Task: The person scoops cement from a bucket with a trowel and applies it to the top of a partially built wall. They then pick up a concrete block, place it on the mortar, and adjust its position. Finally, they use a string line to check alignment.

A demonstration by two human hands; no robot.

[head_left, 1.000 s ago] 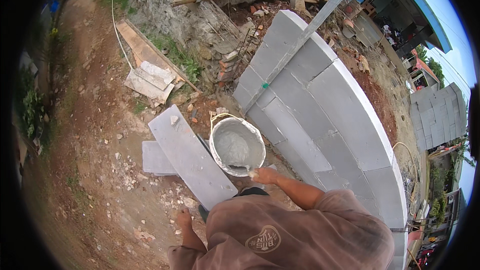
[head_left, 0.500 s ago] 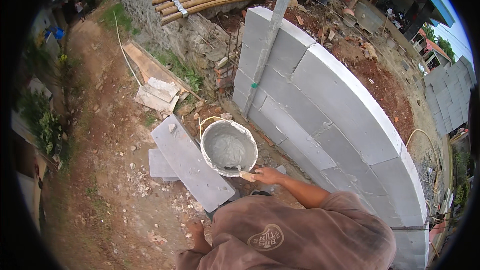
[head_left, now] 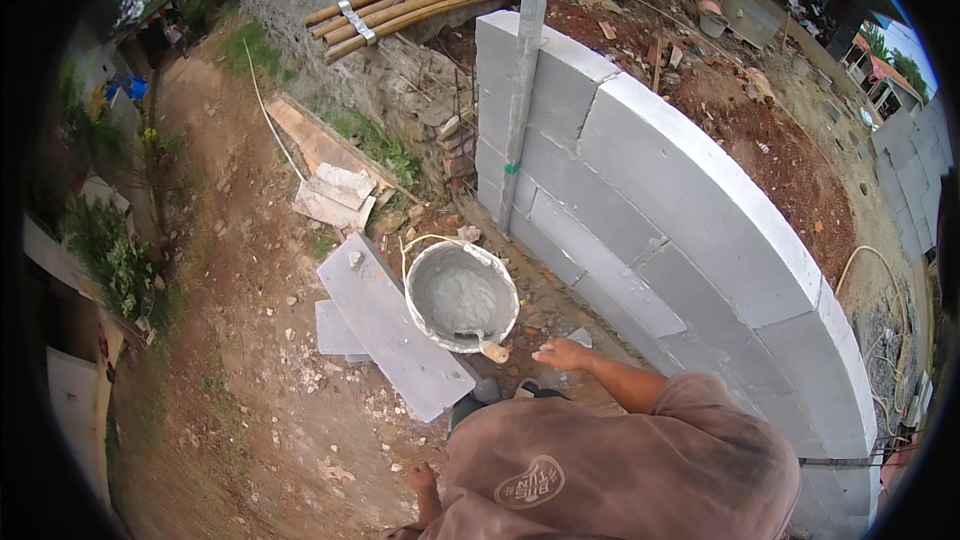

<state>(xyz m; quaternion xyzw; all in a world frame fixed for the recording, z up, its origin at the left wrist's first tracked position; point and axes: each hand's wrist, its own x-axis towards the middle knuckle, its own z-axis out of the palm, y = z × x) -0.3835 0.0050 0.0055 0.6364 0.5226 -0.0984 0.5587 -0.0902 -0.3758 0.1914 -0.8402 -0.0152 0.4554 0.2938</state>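
A bucket [head_left: 512, 292] of wet grey mortar [head_left: 465, 295] stands on the ground before me, its yellowish handle [head_left: 405, 260] tipped to the left side. A trowel lies in it with its blade sunk in the mortar and its wooden handle [head_left: 494, 350] sticking out over the near rim. Just right of that handle, apart from it, is my right hand [head_left: 565, 353], empty, with the fingers loosely extended. My left hand [head_left: 424, 478] hangs low beside my body, away from the bucket; how its fingers are set is too small to make out.
Grey lightweight blocks [head_left: 390, 325] lie stacked left of the bucket. To the right runs a block wall [head_left: 640, 230] with an upright metal bar [head_left: 525, 90] against it. Bamboo poles [head_left: 450, 0] rest at the back. Boards [head_left: 335, 190] and stones litter the dirt ground.
My right hand has let go of the trowel handle and drawn back to the right. The trowel stays in the bucket. My left hand has shifted slightly lower and to the right.
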